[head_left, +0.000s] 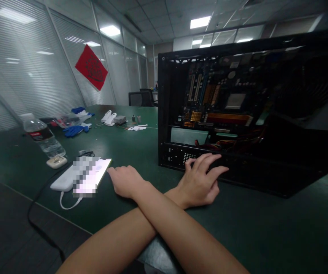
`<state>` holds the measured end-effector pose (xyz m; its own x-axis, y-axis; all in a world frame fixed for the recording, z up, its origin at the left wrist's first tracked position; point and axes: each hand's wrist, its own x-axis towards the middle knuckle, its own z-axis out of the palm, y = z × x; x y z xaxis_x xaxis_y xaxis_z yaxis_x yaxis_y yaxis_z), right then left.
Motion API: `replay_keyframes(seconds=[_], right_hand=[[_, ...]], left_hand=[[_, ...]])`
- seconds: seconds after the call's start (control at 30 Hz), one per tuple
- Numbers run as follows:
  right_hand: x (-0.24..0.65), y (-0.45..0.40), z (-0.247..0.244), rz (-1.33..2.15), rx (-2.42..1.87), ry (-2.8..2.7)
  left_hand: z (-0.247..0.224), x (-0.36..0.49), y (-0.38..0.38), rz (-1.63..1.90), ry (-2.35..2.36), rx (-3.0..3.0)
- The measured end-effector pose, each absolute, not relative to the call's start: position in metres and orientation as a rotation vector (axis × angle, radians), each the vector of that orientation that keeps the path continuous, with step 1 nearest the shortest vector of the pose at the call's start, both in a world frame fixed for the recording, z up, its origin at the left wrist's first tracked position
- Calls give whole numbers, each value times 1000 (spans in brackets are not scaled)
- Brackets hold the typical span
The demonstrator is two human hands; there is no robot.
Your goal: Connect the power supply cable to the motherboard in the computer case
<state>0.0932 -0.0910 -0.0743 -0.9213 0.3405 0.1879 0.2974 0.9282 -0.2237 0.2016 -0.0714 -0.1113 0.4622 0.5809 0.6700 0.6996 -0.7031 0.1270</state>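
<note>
My forearms are crossed over the green table. My left hand (201, 180) lies on the right, in front of the lower edge of a black computer case (166, 152), with its fingers apart and nothing held. On the left, my right hand (126, 182) rests on the table with its fingers curled in, and no object shows in it. Its nearest finger is beside a phone (95, 177) with a lit, partly blurred screen. The case stands upright with its side open, showing a motherboard (218, 91) and bundled cables (238, 142).
A white power bank (64, 180), a small pale case (56, 161) and a plastic bottle (42, 135) stand left on the table (118, 148). Blue gloves (76, 131), a plastic bag (67, 120) and small parts lie farther back. A black cable (37, 224) hangs over the edge.
</note>
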Motion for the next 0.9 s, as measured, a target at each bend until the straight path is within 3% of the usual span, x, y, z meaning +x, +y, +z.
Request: replay_keyframes(seconds=[0.47, 0.8, 0.9], right_hand=[[114, -110, -46, 587, -613, -2949], [163, -134, -48, 153, -835, -2901], [171, -140, -53, 82, -723, -2912]], left_hand=[[-107, 206, -76, -1089, -1120, -2624], [-106, 209, -71, -955, -1082, -2585], [-106, 208, -68, -892, -1003, -2558]])
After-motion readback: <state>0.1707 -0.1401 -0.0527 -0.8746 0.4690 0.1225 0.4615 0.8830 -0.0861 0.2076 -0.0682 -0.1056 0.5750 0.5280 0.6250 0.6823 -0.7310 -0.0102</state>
